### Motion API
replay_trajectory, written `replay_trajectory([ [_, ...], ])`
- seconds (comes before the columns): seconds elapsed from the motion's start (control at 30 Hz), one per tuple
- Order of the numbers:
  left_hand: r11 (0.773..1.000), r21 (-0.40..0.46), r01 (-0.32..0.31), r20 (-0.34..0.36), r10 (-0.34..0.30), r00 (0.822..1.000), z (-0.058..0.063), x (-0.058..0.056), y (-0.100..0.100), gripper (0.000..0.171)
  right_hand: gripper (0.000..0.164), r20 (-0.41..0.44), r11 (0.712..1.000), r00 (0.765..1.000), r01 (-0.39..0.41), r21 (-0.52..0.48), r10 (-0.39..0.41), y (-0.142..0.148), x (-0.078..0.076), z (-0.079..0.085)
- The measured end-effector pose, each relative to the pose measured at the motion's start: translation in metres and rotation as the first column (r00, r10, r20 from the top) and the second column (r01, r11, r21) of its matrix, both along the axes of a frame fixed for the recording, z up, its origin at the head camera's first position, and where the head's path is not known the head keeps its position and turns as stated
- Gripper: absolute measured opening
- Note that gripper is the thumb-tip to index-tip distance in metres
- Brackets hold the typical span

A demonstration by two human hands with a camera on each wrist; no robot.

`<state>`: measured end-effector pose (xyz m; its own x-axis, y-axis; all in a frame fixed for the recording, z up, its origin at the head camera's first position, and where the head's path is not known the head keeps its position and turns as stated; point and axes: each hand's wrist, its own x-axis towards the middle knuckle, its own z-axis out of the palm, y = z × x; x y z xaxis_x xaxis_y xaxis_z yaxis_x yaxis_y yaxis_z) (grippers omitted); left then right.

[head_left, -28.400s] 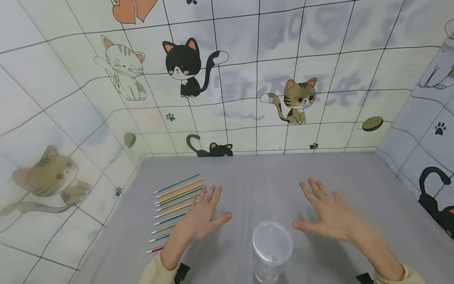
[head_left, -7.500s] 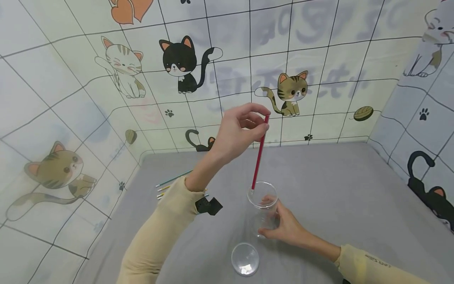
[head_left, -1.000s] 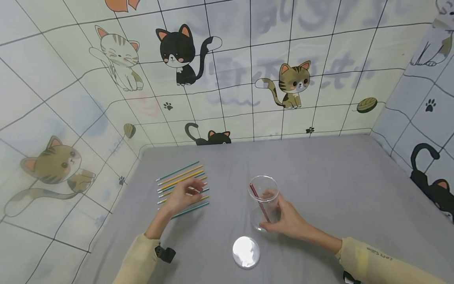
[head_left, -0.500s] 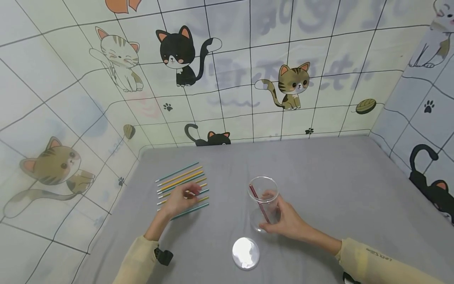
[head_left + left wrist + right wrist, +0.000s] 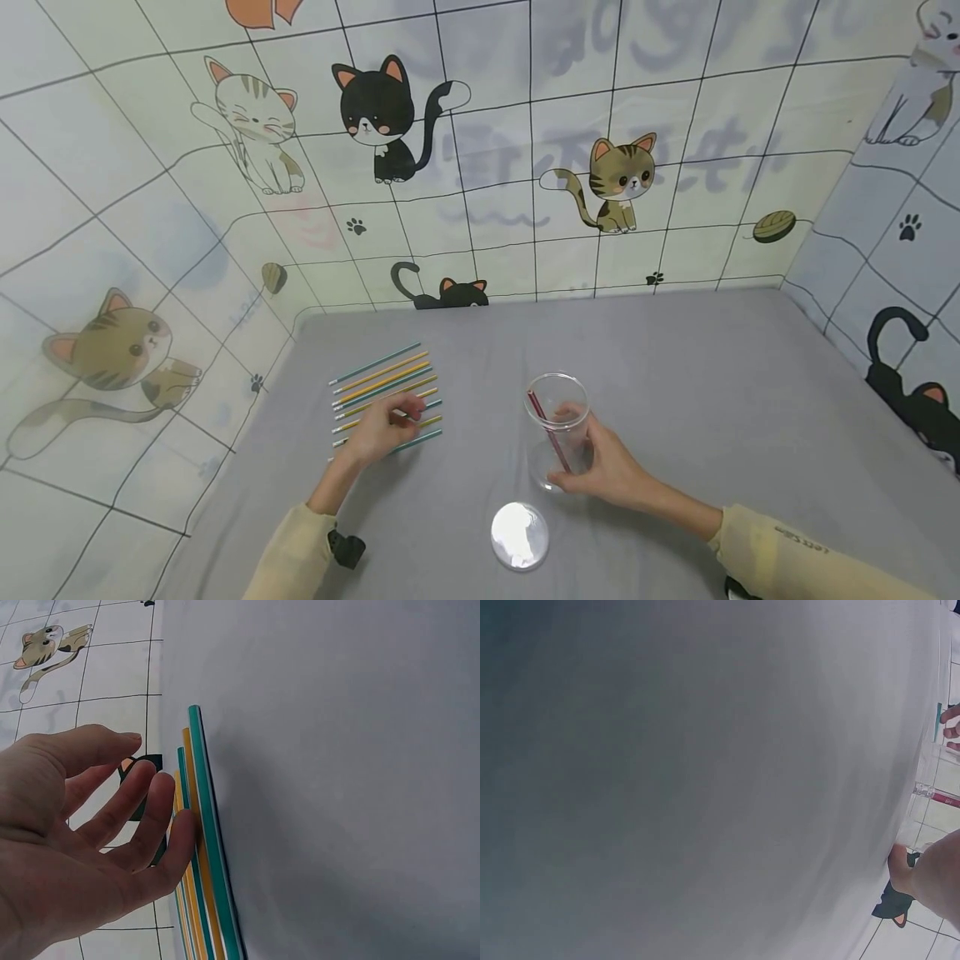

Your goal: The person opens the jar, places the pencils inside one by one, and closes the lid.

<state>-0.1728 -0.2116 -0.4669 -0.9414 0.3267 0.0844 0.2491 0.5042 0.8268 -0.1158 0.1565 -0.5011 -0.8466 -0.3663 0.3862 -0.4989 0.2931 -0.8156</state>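
Observation:
My right hand (image 5: 613, 467) grips a clear jar (image 5: 537, 460) standing upright without its lid. Inside it a red pencil (image 5: 553, 435) leans, also visible at the right edge of the right wrist view. The round clear lid (image 5: 520, 537) lies on the table in front of the jar. My left hand (image 5: 381, 429) hovers low over a row of teal and yellow pencils (image 5: 382, 375), covering part of several. In the left wrist view its fingers (image 5: 154, 817) bend loosely, nothing between them and the thumb, the little finger overlapping the nearest teal pencil (image 5: 212, 847).
A grey cloth (image 5: 675, 383) covers the table. Printed cat-pattern sheets (image 5: 502, 150) rise at the back and both sides. The jar stands right of the pencil row.
Earlier the jar was lidded and both hands spread; later the left hand lowered the red pencil into the opened jar. Over the last half second the left hand shifts slightly toward me.

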Motion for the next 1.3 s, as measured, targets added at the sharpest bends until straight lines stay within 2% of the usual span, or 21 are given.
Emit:
replay_trajectory([
  [0.33,0.999,-0.026,-0.033,-0.001,0.033,0.999,-0.004,0.004,0.004,0.034,0.081,0.019,1.000,1.000,-0.008,-0.002,0.008,0.000,0.000,0.000],
  [0.5,0.998,-0.057,-0.017,-0.046,0.015,0.999,-0.006,0.005,0.006,0.033,0.081,0.017,1.000,1.000,-0.011,-0.008,0.012,0.000,-0.001,0.001],
  [0.7,0.998,-0.068,-0.003,-0.061,-0.001,0.998,-0.009,0.006,0.008,0.032,0.080,0.018,1.000,1.000,-0.020,-0.014,0.021,0.000,-0.001,0.001],
  [1.1,0.979,-0.181,-0.096,-0.053,0.088,0.995,-0.009,0.012,0.017,0.032,0.080,0.016,1.000,1.000,-0.017,-0.010,0.017,0.000,-0.001,0.001],
  [1.3,0.958,-0.259,-0.122,-0.129,0.091,0.987,-0.015,0.013,0.020,0.033,0.081,0.019,1.000,1.000,-0.018,-0.009,0.018,0.000,0.000,0.002],
])
